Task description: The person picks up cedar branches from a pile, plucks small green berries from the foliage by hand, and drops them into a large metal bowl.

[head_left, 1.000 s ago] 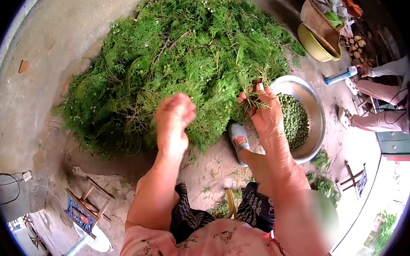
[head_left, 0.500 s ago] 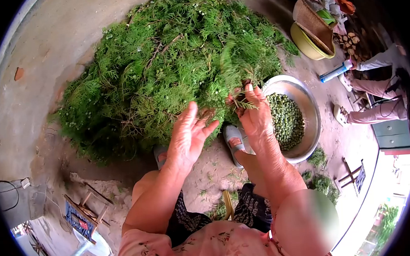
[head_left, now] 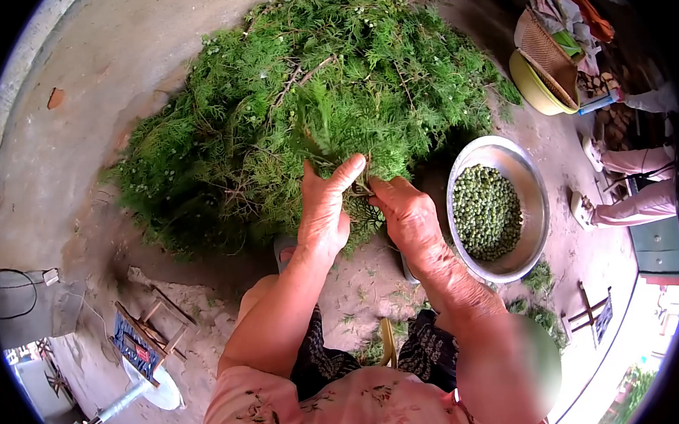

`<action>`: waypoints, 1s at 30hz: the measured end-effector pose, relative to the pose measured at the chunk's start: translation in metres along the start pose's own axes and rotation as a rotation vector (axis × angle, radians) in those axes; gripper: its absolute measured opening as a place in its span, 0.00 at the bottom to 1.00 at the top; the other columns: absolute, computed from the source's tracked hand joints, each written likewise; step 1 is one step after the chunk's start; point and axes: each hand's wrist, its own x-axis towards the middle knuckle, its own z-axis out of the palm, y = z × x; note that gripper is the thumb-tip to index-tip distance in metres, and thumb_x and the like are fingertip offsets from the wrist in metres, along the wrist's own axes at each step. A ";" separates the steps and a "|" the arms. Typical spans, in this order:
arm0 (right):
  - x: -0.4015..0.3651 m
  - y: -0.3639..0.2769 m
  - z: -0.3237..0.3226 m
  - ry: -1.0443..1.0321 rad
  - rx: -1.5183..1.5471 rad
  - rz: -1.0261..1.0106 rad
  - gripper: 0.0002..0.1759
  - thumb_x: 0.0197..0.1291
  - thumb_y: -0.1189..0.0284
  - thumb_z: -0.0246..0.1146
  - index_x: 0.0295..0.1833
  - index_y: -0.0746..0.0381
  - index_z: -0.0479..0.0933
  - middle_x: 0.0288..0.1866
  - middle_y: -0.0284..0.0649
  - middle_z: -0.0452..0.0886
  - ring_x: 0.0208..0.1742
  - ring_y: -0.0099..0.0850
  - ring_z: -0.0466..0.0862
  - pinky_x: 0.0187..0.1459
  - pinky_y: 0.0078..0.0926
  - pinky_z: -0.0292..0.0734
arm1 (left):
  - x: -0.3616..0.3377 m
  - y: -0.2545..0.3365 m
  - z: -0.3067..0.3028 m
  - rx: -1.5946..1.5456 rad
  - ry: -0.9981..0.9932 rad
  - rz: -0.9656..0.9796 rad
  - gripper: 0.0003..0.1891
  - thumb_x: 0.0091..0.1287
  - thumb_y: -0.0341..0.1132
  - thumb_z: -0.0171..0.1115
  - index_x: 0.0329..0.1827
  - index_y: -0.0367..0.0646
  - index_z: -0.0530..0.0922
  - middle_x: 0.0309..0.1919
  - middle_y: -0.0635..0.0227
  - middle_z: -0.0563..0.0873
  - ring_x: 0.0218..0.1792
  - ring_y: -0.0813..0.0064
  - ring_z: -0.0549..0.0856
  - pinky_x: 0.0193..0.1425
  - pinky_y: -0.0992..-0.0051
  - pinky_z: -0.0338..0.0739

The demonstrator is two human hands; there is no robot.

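Closest in, the person sits low, with a floral dress (head_left: pixel 327 412) over the lap and both forearms reaching forward over the knees. The left hand (head_left: pixel 324 213) and the right hand (head_left: pixel 405 212) meet just left of the metal bowl (head_left: pixel 535 202). Each grip is closed on the same sprig (head_left: pixel 322 140). The left hand wraps the stem with its thumb raised. The right hand pinches it from the other side, so the green top stands up above the knuckles, steadied at two spots.

The bowl stands on the ground just beside the right hand, likely so that hand has only a short way to it. It holds a layer of small green berries (head_left: pixel 485 212). A grey shoe (head_left: pixel 284 247) peeps out under the left wrist, left of the bowl.

The ground (head_left: pixel 81 110) is bare, sandy concrete strewn with green scraps. A small wooden stool (head_left: pixel 142 337) lies tipped over, well to the left of the bowl and nearer the person.

Behind the hands and left of the bowl is a big heap of cut green branches (head_left: pixel 271 85), and the sprig touches its front edge.

Beyond the bowl, a yellow basin (head_left: pixel 537 90) carries a woven basket (head_left: pixel 546 47) with cloth piled on it. Right of the bowl, another person's legs in pink trousers (head_left: pixel 638 204) stretch out in front of a green cabinet (head_left: pixel 660 241).
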 end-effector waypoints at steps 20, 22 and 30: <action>0.003 0.009 -0.018 -0.549 1.168 0.606 0.25 0.57 0.63 0.60 0.53 0.71 0.70 0.37 0.41 0.79 0.31 0.28 0.81 0.26 0.19 0.74 | 0.011 0.000 -0.028 -0.352 -0.315 -0.186 0.22 0.52 0.25 0.50 0.54 0.33 0.70 0.46 0.54 0.79 0.47 0.58 0.78 0.53 0.61 0.73; 0.002 0.011 -0.020 -0.501 1.039 0.584 0.20 0.57 0.67 0.60 0.51 0.69 0.72 0.35 0.39 0.79 0.29 0.25 0.79 0.27 0.19 0.74 | 0.007 0.003 -0.016 -0.293 -0.296 -0.156 0.20 0.55 0.27 0.53 0.53 0.35 0.71 0.43 0.56 0.80 0.44 0.62 0.80 0.49 0.63 0.75; -0.005 0.045 -0.037 -0.199 0.718 0.574 0.21 0.47 0.74 0.65 0.50 0.70 0.75 0.31 0.41 0.80 0.29 0.22 0.76 0.29 0.20 0.74 | 0.016 0.013 -0.024 -0.091 0.075 -0.157 0.20 0.62 0.41 0.58 0.51 0.35 0.73 0.39 0.58 0.82 0.28 0.67 0.81 0.34 0.69 0.78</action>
